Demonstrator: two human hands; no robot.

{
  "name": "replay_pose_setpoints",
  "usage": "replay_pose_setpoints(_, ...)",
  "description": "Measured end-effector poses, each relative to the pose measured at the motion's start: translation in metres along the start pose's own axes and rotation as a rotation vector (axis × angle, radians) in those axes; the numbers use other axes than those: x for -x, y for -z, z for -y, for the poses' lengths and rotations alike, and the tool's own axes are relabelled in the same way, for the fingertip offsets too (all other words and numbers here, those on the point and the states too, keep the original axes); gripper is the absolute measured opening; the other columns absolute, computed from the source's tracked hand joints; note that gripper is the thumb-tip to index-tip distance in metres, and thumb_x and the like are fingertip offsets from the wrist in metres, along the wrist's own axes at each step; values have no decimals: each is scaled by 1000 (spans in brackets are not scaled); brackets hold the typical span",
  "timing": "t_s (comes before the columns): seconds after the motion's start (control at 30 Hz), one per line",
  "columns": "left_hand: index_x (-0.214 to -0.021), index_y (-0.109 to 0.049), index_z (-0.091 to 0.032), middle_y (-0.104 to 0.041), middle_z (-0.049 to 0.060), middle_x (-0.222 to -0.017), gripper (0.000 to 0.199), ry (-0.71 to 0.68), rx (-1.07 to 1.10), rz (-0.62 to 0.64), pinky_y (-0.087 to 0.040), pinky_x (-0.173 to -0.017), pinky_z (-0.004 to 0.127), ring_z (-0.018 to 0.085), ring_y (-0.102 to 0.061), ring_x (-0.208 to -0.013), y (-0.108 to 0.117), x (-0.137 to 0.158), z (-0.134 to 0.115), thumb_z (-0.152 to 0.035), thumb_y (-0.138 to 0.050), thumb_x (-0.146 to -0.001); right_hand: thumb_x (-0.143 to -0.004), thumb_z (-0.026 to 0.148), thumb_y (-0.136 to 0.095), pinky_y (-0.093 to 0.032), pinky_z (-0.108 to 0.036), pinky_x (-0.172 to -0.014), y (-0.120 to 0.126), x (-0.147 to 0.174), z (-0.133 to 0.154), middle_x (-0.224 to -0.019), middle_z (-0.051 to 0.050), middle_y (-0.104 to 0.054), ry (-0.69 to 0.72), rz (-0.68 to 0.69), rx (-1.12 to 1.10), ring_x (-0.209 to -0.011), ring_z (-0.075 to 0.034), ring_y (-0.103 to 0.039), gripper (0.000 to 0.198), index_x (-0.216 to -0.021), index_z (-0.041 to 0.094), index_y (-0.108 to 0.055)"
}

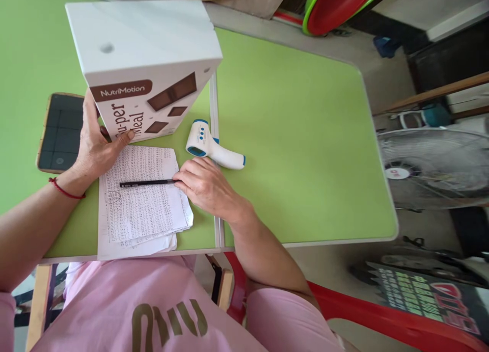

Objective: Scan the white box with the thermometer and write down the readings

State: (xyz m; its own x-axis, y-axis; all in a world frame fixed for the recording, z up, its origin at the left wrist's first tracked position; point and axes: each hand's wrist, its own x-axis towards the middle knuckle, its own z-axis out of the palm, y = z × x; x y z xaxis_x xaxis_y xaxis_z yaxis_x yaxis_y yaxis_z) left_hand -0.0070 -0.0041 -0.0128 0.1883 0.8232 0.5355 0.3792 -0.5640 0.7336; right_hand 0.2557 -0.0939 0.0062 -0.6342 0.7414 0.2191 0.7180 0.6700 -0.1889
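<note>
My left hand (97, 140) grips the lower edge of a white NutriMotion box (145, 95), thumb on its printed front; some fingers are hidden behind the box. The box stands on the green table, leaning slightly in view. Below it lie handwritten paper sheets (141, 214), stacked and a little curled at the right edge. Across them rests a black pen (147, 183), its right end pinched between the fingertips of my right hand (208, 186). Just beyond that hand, a white and blue infrared thermometer (219, 147) lies on its side, touching or nearly touching the knuckles.
A phone (61, 130) lies left of the box, partly behind my left hand. The green table (298, 138) has a metal seam near the thermometer. Right of its edge stands a fan (431, 168). A red chair (362, 303) is by my right elbow.
</note>
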Motion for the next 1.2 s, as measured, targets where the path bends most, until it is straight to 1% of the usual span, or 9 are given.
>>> replay_pose_setpoints(0.1, -140, -39, -29, -41, 7, -144, 70, 8, -48, 13, -45, -106, 55, 31, -49, -128, 1, 0, -2, -49, -75, -83, -95, 17, -55, -43, -34, -78, 1, 0, 1, -84, -8, -63, 7, 18, -3, -83, -19, -55, 16, -87, 12, -67)
replay_pose_setpoints(0.23, -141, -38, -26, -43, 10, -142, 73, 31, -99, 25, -40, -110, 58, 32, -50, -126, 3, 0, -5, -53, -73, -83, -96, 18, -52, -44, -34, -76, 1, 0, -3, -86, -8, -62, 8, 44, -73, -82, -19, -55, 14, -90, 13, -63)
replay_pose_setpoints(0.43, -142, -34, -31, -41, 6, -144, 75, 64, -105, 39, -37, -114, 57, 31, -47, -130, 2, -1, -4, -55, -72, -83, -96, 18, -51, -46, -32, -70, -4, -2, -9, -82, -7, -62, 16, -64, -265, -75, -16, -56, 11, -89, 14, -58)
replay_pose_setpoints(0.5, -144, -32, -32, -38, 5, -146, 77, 63, -104, 42, -37, -115, 56, 31, -43, -135, 2, -1, -4, -56, -72, -83, -95, 21, -52, -47, -29, -67, -5, -3, -8, -80, -4, -61, -32, -97, -390, -72, -14, -56, 8, -90, 16, -56)
replay_pose_setpoints(0.67, -143, -33, -30, -32, 6, -151, 76, 62, -150, 67, -35, -117, 55, 32, -41, -136, 3, 0, -3, -57, -71, -83, -85, 28, -58, -47, -26, -58, -10, -4, -2, -70, 2, -60, -251, -203, -712, -62, -10, -54, 8, -85, 20, -55)
replay_pose_setpoints(0.77, -141, -33, -28, -31, 7, -151, 77, 55, -155, 79, -34, -117, 55, 33, -40, -136, 3, 0, -1, -58, -72, -82, -78, 24, -59, -47, -25, -57, -14, -7, 1, -68, 3, -58, -316, -283, -831, -60, -9, -53, 5, -78, 21, -55)
replay_pose_setpoints(0.9, -140, -31, -23, -35, 13, -144, 86, 10, -147, 83, -32, -115, 61, 38, -36, -136, 2, -1, 6, -57, -78, -75, -77, 23, -61, -45, -23, -52, -20, -12, 2, -67, 4, -57, -383, -311, -959, -56, -8, -50, 7, -77, 20, -54)
replay_pose_setpoints(1.07, -138, -30, -21, -31, 15, -145, 90, -6, -138, 95, -29, -116, 63, 40, -29, -140, 1, -1, 12, -53, -81, -71, -77, 20, -61, -46, -23, -54, -23, -14, -2, -67, 4, -58, -381, -383, -910, -57, -8, -51, 6, -79, 20, -56)
replay_pose_setpoints(1.2, -137, -31, -22, -34, 13, -143, 93, -32, -131, 64, -32, -115, 60, 38, -34, -136, 0, -3, 9, -57, -83, -68, -77, 23, -60, -47, -25, -57, -23, -14, -5, -70, 3, -59, -418, -403, -831, -59, -9, -52, 6, -82, 19, -57)
